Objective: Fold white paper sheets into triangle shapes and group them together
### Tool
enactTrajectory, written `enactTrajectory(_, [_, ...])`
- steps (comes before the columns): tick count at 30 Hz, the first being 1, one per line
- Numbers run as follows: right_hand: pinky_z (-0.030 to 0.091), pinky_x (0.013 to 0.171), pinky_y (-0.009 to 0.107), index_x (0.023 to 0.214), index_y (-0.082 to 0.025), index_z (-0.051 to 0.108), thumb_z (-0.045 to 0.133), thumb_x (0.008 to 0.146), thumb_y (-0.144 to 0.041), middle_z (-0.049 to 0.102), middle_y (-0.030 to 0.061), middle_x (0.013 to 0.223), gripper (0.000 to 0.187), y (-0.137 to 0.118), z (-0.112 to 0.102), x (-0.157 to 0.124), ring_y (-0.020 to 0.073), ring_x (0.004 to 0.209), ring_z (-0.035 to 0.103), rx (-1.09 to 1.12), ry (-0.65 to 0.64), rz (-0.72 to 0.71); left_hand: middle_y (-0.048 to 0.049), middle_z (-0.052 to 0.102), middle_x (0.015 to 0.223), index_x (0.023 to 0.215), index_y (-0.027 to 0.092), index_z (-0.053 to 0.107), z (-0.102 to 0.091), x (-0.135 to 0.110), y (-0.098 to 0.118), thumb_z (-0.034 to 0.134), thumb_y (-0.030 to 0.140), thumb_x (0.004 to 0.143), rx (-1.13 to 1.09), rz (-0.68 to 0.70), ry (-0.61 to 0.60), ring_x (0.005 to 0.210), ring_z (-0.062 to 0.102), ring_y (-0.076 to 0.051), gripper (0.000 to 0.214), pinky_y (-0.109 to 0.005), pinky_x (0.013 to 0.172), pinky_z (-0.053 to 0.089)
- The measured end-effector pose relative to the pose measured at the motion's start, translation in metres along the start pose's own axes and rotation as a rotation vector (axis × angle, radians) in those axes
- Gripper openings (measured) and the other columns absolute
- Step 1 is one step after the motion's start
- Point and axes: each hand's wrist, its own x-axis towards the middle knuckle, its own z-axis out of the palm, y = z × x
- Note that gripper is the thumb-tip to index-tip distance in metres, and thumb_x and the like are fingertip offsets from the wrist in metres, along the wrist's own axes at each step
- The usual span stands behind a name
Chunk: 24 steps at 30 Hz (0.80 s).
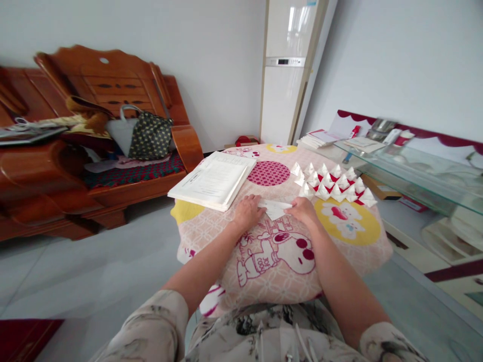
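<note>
A small folded sheet of white paper (276,209) lies low over the patterned cloth between my two hands, its lower edge coming to a point. My left hand (249,211) holds its left end, thumb against the paper and fingers curled. At the opposite end, my right hand (303,209) pinches the right corner between thumb and fingers. Just beyond my left hand sits a stack of printed paper sheets (213,180). Several folded white paper pieces with pointed tops (332,183) stand in rows past my right hand, with red showing between them.
The round table wears a pink cartoon cloth (226,281). To the right is a glass-topped cabinet (422,176) bearing papers and metal containers. A carved wooden sofa (124,85) with a dotted bag (151,136) stands left. A tall white air conditioner (283,95) is behind.
</note>
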Motion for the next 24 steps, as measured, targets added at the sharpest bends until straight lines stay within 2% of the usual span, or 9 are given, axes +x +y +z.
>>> enactTrajectory(2, [0.034, 0.053, 0.025, 0.073, -0.016, 0.07, 0.074, 0.072, -0.03, 0.061, -0.0004, 0.054, 0.015, 0.001, -0.002, 0.0, 0.0154, 0.056, 0.057, 0.028, -0.032, -0.023, -0.014, 0.066, 0.12, 0.126, 0.013, 0.059, 0.001, 0.008, 0.0, 0.064, 0.034, 0.088, -0.047, -0.003, -0.028, 0.114, 0.059, -0.028, 0.044, -0.042, 0.103, 0.045])
enactTrajectory(6, [0.028, 0.048, 0.023, 0.06, -0.018, 0.06, 0.072, 0.07, -0.026, 0.049, -0.0058, 0.046, 0.018, 0.004, -0.007, -0.004, 0.011, 0.047, 0.047, 0.144, -0.086, -0.103, -0.0139, 0.067, 0.123, 0.129, 0.013, 0.06, 0.0, 0.023, -0.001, 0.07, 0.024, 0.08, -0.241, -0.058, -0.094, 0.111, 0.062, -0.027, 0.051, -0.038, 0.102, 0.047])
enactTrajectory(10, [0.027, 0.046, 0.023, 0.064, -0.018, 0.058, 0.068, 0.071, -0.03, 0.048, -0.0064, 0.047, 0.017, 0.011, -0.01, -0.006, 0.0103, 0.045, 0.045, 0.328, -0.179, -0.129, -0.0077, 0.073, 0.105, 0.122, 0.014, 0.066, 0.001, 0.024, -0.009, 0.07, 0.017, 0.072, -0.576, -0.102, -0.116, 0.093, 0.066, -0.022, 0.049, -0.033, 0.087, 0.052])
enactTrajectory(14, [0.029, 0.048, 0.023, 0.065, -0.018, 0.058, 0.069, 0.072, -0.04, 0.05, -0.0054, 0.051, 0.026, 0.014, -0.005, -0.003, 0.0106, 0.049, 0.046, 0.49, -0.159, -0.192, -0.004, 0.072, 0.094, 0.117, 0.014, 0.067, -0.001, 0.017, -0.01, 0.07, 0.021, 0.069, -1.022, -0.182, -0.138, 0.079, 0.064, -0.016, 0.049, -0.026, 0.071, 0.05])
enactTrajectory(16, [0.03, 0.05, 0.023, 0.067, -0.017, 0.06, 0.068, 0.071, -0.042, 0.05, -0.0052, 0.053, 0.026, 0.011, -0.001, -0.003, 0.0109, 0.052, 0.046, 0.597, -0.174, -0.217, -0.0032, 0.071, 0.09, 0.113, 0.014, 0.068, -0.003, 0.013, -0.007, 0.073, 0.025, 0.067, -1.152, -0.209, -0.144, 0.073, 0.061, -0.014, 0.047, -0.024, 0.065, 0.047])
enactTrajectory(20, [0.029, 0.049, 0.023, 0.069, -0.015, 0.063, 0.069, 0.071, -0.041, 0.051, -0.0043, 0.055, 0.026, 0.004, 0.006, -0.007, 0.0102, 0.051, 0.044, 0.781, -0.229, -0.229, -0.0024, 0.068, 0.076, 0.089, 0.011, 0.071, -0.006, 0.008, -0.001, 0.076, 0.027, 0.062, -1.243, -0.253, -0.174, 0.063, 0.057, -0.011, 0.031, -0.023, 0.059, 0.043])
enactTrajectory(24, [0.028, 0.047, 0.023, 0.069, -0.014, 0.065, 0.069, 0.07, -0.038, 0.052, -0.0036, 0.054, 0.024, -0.001, 0.009, -0.01, 0.0099, 0.049, 0.043, 0.791, -0.251, -0.218, -0.0004, 0.063, 0.063, 0.074, 0.01, 0.069, -0.01, 0.005, 0.003, 0.075, 0.029, 0.062, -1.231, -0.269, -0.186, 0.054, 0.051, -0.009, 0.023, -0.021, 0.052, 0.038])
